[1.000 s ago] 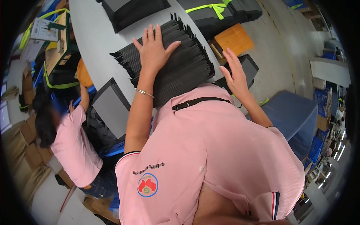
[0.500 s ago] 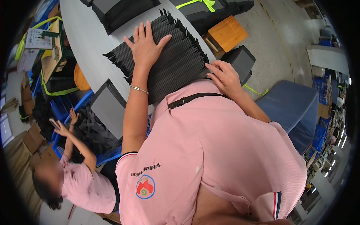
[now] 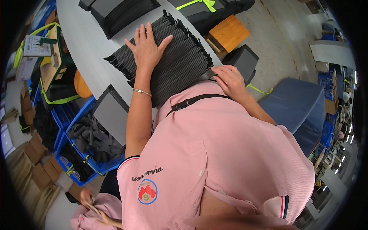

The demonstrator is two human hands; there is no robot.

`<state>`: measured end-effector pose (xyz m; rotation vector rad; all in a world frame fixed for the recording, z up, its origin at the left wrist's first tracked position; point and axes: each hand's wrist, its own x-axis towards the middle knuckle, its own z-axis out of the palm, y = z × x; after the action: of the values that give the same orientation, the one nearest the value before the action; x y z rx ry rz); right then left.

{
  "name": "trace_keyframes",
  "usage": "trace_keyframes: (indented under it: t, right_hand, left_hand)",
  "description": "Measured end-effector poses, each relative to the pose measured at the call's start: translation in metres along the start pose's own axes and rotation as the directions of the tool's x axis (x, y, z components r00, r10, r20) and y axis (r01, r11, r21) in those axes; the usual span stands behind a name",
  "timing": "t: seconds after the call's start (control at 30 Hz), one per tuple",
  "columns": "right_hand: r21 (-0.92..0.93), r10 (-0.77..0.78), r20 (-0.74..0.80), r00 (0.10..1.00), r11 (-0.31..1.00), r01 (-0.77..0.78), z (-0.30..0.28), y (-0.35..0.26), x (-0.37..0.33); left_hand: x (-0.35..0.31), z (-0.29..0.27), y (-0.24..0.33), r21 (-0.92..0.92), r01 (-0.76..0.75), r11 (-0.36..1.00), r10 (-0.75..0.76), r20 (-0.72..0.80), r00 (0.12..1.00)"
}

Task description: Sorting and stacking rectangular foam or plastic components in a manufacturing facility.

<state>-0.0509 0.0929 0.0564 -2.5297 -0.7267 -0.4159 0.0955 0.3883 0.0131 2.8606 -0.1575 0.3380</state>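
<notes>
Basket (image 3: 109, 165), blue, holding grey scraps (image 3: 92, 134), sits off the left edge of the table (image 3: 90, 53). Grey slab (image 3: 111, 115) at that edge. Left hand (image 3: 147, 51) rests palm down, fingers spread wide, on stack of dark sheets (image 3: 184, 57) at the table's near edge. Right hand (image 3: 232, 82), fingers bent, close together, by the stack's near right corner; cannot tell whether it grips anything. Wooden stool (image 3: 230, 32) beyond the right edge.

Bright, fairly even indoor light; lit overhead tubes (image 3: 348, 138) at right rim clip to white; shadows soft; mild sheen on blue cover (image 3: 297, 101); black stack (image 3: 174, 57) reads dark, layers still resolve; co-worker's hand (image 3: 87, 197) blurred; heavy fisheye bend, black vignette at corners; far-right clutter (image 3: 345, 99) soft.
</notes>
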Motion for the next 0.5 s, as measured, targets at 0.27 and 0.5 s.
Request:
trace_keyframes:
  t: [0.27, 0.5]
  right_hand:
    - [0.010, 0.069, 0.009, 0.998, 0.998, -0.069, -0.0006, -0.0033, 0.0015]
    - [0.096, -0.038, 0.080, 0.996, 0.995, 0.031, 0.0001, 0.0009, 0.0005]
  left_hand:
    - [0.0007, -0.0003, 0.0007, 0.005, -0.012, 1.000, 0.012, -0.016, 1.000]
    - [0.0012, 0.0005, -0.0005, -0.002, -0.012, 1.000, 0.012, -0.016, 1.000]
